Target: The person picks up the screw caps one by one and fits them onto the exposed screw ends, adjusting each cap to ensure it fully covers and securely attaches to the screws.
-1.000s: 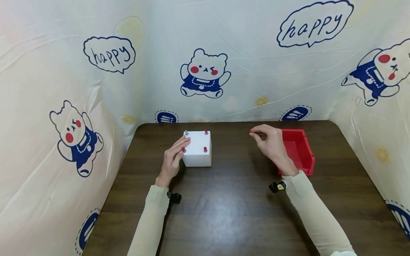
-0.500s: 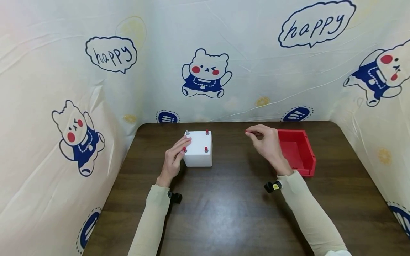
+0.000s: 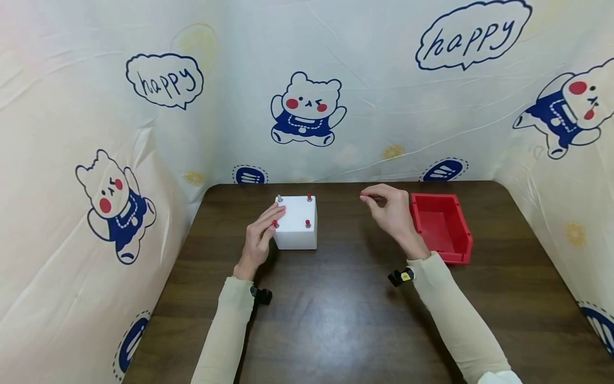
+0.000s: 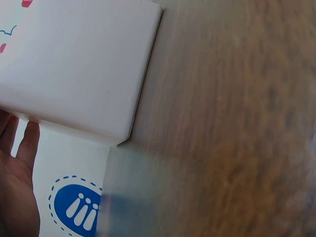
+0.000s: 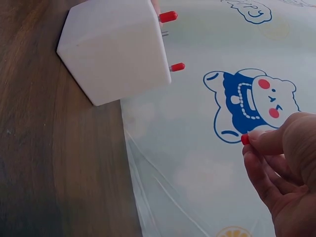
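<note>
A white box [image 3: 296, 238] stands on the table, with a short post near each corner of its top. Three posts carry red caps, such as the near right cap [image 3: 308, 223]. The far left post [image 3: 280, 198] shows bare metal. My left hand [image 3: 255, 241] rests against the box's left side, its extended fingers reaching over the top edge. In the right wrist view a small red cap [image 5: 245, 139] pokes out between the thumb and index finger of my right hand [image 3: 394, 216], which pinches it above the table, to the right of the box.
To the right of my right hand sits a red open bin [image 3: 443, 226], its left part overlapped by that hand. The dark wooden table [image 3: 331, 320] ends at a printed cloth [image 3: 374, 128] at the back and sides. Each wrist wears a small black camera.
My right hand has moved left, away from the red bin and towards the white box, with the red cap still pinched. The left hand and the box have stayed in place.
</note>
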`<state>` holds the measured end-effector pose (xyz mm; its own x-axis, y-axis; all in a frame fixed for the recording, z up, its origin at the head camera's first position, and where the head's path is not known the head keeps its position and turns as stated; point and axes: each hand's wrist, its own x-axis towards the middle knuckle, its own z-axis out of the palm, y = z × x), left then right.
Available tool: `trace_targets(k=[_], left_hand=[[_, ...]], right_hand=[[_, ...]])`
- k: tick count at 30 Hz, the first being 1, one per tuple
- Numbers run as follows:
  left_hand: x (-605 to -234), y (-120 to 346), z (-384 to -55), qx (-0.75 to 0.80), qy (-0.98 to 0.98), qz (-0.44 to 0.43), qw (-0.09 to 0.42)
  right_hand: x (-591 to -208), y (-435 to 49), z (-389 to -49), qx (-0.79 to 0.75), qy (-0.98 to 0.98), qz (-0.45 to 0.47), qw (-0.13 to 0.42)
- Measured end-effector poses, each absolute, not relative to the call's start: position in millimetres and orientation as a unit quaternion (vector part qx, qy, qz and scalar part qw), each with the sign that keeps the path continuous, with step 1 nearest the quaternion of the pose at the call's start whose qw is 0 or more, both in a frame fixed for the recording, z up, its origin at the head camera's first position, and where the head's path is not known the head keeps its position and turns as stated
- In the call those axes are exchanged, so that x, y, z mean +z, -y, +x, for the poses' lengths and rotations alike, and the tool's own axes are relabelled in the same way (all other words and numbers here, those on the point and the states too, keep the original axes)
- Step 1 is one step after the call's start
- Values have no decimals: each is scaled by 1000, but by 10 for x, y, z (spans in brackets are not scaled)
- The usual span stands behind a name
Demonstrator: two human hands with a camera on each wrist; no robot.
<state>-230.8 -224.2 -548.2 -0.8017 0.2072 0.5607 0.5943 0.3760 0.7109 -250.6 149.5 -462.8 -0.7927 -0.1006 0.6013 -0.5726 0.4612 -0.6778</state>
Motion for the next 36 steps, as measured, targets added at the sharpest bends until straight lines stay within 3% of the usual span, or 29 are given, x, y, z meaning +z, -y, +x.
trace_targets(k=[36], left_hand=[[-5495,2275,-2317,-490,816,-243,185]], right_hand=[[-4570,-1100,-2662,480,819,214,230]])
